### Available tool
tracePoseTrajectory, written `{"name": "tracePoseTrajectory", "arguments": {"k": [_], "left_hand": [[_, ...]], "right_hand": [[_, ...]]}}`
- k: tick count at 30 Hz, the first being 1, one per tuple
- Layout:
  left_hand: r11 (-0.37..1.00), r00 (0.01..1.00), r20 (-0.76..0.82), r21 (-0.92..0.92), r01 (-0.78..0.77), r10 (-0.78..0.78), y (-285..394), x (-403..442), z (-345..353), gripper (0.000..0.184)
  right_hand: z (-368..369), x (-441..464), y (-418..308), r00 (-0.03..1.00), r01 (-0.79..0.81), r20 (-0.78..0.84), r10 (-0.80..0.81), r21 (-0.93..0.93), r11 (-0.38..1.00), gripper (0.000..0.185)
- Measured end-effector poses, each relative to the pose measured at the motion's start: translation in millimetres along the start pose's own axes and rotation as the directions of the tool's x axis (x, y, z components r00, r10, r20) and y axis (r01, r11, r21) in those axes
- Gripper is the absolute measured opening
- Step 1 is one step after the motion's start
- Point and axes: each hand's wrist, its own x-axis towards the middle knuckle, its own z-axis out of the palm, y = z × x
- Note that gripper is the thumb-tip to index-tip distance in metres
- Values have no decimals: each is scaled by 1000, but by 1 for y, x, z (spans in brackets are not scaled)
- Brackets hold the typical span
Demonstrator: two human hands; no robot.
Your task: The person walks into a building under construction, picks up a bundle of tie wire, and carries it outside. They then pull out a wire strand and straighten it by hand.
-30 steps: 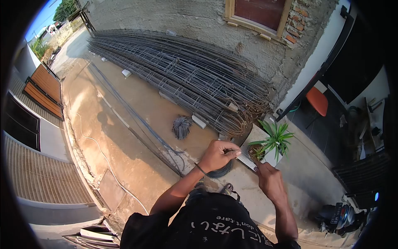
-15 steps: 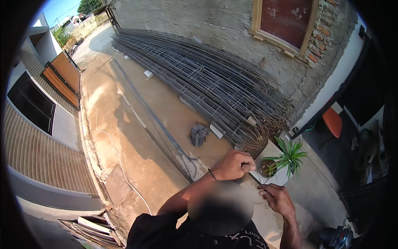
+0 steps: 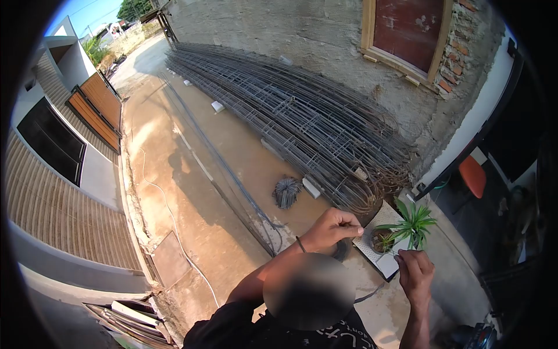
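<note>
My left hand (image 3: 334, 228), with a dark band at the wrist, is closed in a pinch near the left side of the white planter; what its fingers hold is too small to make out. Just below the green plant (image 3: 414, 224), my right hand (image 3: 416, 269) has its thumb and fingers pressed together. Anything between them is too thin to name. The white planter (image 3: 388, 265) and a brown round pot (image 3: 381, 241) lie between and beyond my two hands. A dark coil (image 3: 342, 251) shows partly under my left forearm.
Long bundles of steel rebar cages (image 3: 290, 116) lie along the rough wall (image 3: 279, 26). A bundle of short rods (image 3: 286, 192) sits beside a white block (image 3: 311, 187). Long bars (image 3: 212, 148) and a pale hose (image 3: 165, 203) cross the ground. A red chair (image 3: 472, 176) stands in the doorway.
My right hand has moved right and away from my left hand, up beside the plant. The view has turned, so the rebar and planter appear farther right. My left hand stays pinched.
</note>
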Motion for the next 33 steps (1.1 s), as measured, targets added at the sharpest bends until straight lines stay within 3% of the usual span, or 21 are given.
{"name": "tracePoseTrajectory", "arguments": {"k": [5,9,11,12,13,15,16,17,18,19,20,21,23,24,25,26,28,29,31,32,33], "left_hand": [[999,1000,-11,45,25,-25,-10,-2,1,17],[994,1000,-7,107,-23,24,-9,-4,3,18],[987,975,219,160,1,-37,2,-9,3,19],[985,950,294,162,58,-104,1,-12,2,18],[984,950,293,166,60,-107,4,-15,3,18],[991,921,389,-127,32,20,11,-21,5,16],[992,922,387,-124,28,22,11,-22,5,16],[987,960,273,-162,-20,65,11,-21,5,15],[978,983,152,-196,-73,103,9,-20,5,14],[978,983,146,-194,-79,109,6,-19,6,14],[981,998,9,-184,-59,61,3,-17,8,14],[983,992,-128,-178,-35,12,2,-16,10,14],[996,985,-165,-69,-60,48,4,-16,13,15],[987,982,-175,154,-41,68,4,-17,15,14],[928,980,-176,371,-21,92,5,-17,16,14],[927,981,-171,374,-22,92,8,-17,16,14],[829,995,62,550,-98,77,14,-17,17,14],[828,995,65,552,-101,79,14,-17,17,14],[958,965,223,218,-188,139,13,-16,17,14],[958,964,224,217,-189,140,12,-16,18,14],[965,967,203,179,-189,152,11,-15,20,15]], "right_hand": [[-2,1,-7,990,97,-91,-106,-99,990,29],[-14,9,-14,988,148,-42,-151,-73,986,22],[-16,5,-6,991,-136,44,129,410,902,12],[-16,4,1,991,-136,42,130,414,900,12],[-15,3,11,966,-258,141,216,555,791,13],[-10,2,25,874,-483,371,315,734,477,21],[-1,-2,23,858,-502,377,348,758,417,24],[12,-10,20,862,-496,374,341,759,421,24],[25,-21,16,840,-505,389,380,815,284,25],[33,-27,10,813,-501,410,414,854,140,25],[35,-26,-2,830,-487,342,440,829,275,21],[35,-24,-5,833,-486,344,434,829,276,21],[32,-18,-11,894,-360,35,447,649,671,14],[17,0,-22,941,-242,-102,322,462,853,7],[7,7,-23,939,-244,-106,327,464,852,7],[-2,11,-22,946,-270,-62,317,391,880,7],[-13,16,-12,937,-331,7,350,336,882,9],[-14,13,3,937,-330,3,350,336,882,9],[-11,7,37,862,-504,305,404,599,622,11],[-9,4,47,801,-598,450,396,638,485,13],[-2,0,47,801,-597,449,396,637,488,13]]}}
